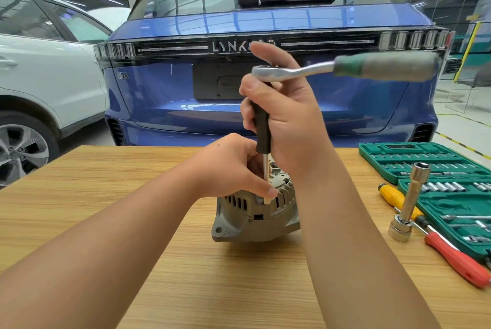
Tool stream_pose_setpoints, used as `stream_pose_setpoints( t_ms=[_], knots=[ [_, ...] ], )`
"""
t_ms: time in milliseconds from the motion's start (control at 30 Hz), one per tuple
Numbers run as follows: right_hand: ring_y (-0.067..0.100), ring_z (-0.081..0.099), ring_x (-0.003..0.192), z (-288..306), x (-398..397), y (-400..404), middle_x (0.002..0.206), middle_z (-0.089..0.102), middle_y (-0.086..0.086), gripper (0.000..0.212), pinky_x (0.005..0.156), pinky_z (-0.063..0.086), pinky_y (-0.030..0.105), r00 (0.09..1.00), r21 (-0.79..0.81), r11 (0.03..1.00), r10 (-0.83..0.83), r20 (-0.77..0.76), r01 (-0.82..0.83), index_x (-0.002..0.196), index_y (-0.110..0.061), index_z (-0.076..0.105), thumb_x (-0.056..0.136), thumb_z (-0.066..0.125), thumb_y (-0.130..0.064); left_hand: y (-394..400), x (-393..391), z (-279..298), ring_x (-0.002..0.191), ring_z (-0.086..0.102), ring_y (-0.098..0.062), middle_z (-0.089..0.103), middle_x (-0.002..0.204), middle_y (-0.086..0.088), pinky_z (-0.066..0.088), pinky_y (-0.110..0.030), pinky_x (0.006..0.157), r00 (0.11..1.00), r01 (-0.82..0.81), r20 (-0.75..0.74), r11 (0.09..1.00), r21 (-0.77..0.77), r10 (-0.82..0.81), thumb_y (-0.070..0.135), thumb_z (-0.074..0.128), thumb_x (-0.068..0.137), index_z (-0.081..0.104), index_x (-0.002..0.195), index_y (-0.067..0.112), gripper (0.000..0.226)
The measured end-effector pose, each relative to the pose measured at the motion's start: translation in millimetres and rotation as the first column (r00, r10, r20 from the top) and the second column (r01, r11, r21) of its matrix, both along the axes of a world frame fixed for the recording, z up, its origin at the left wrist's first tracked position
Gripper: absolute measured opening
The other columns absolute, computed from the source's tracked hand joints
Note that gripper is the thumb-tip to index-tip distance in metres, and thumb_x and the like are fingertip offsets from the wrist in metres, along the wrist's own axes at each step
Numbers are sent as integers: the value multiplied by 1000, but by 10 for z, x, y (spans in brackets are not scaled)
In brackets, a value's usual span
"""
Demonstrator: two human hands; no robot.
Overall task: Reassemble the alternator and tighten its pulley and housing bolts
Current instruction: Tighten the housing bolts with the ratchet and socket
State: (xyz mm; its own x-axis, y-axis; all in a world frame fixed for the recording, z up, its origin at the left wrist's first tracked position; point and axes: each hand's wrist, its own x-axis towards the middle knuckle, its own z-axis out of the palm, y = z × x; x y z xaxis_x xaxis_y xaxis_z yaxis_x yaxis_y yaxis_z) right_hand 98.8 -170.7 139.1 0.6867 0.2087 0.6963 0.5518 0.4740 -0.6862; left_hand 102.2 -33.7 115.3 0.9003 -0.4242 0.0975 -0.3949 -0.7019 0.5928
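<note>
Alternator (255,211) sits mid-desk (132,209) — cast metal, likely heavy and rigid, finned edges; best steadied by the housing. Left hand (231,166) curls on its top, fingertips pinching the extension's tip. Right hand (281,116) above it wraps the extension (261,126) under the ratchet (345,68). Behind: blue car (265,105), badge reads "LYNK&" — the rest is hidden.

Two bare forearms in shot, no sleeves anywhere along them, nothing on either wrist. The left hand (231,169) is ungloved, and there's a small dark mole on its back. The right hand (287,116) is ungloved too. No rings on the fingers (261,189) that show, nails trimmed short.
</note>
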Motion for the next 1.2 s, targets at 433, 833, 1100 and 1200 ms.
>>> stream_pose_setpoints(
  t_ms=[433, 833, 1100, 1200],
  knots=[
    [17, 48, 61, 17, 0, -67, 82, 57, 5, 42, 56, 36, 28, 958, 83, 963, 264, -111, -255, 124, -22, 62, 97, 41, -46, -1, 7, -20, 58, 64, 1, 68, 64, 13, 48, -26, 61, 1000, 16, -4, 999, -29, -16, 35, 93, 69, 69, 73, 38, 24],
    [10, 44, 53, 116, -71, -102, 65, 50, -5, 9, 56, 34, 29, 953, -31, 1000, -11, -303, 1, 94, -10, 65, 94, 68, -19, -7, 23, -17, 60, 65, 1, 70, 67, 15, 52, -24, 58, 1000, -8, 20, 1000, -8, 8, 41, 95, 65, 69, 71, 34, 27],
    [16, 47, 58, 23, -39, 45, 75, 56, 1, 27, 51, 41, 27, 995, -8, 995, -97, -1, 97, 115, -24, 63, 95, 60, -6, 3, 15, -6, 67, 71, -11, 73, 72, 6, 57, -32, 66, 1000, 14, -1, 1000, -15, -14, 34, 93, 68, 72, 78, 25, 25],
    [17, 44, 59, -7, 6, -12, 77, 51, 2, 31, 51, 39, 27, 1000, 23, 1000, -19, 10, 19, 113, -25, 64, 93, 58, -3, -1, 14, -10, 58, 63, -1, 68, 63, 12, 47, -25, 60, 1000, 24, 0, 1000, -13, -24, 34, 93, 68, 70, 68, 34, 24]
  ],
)
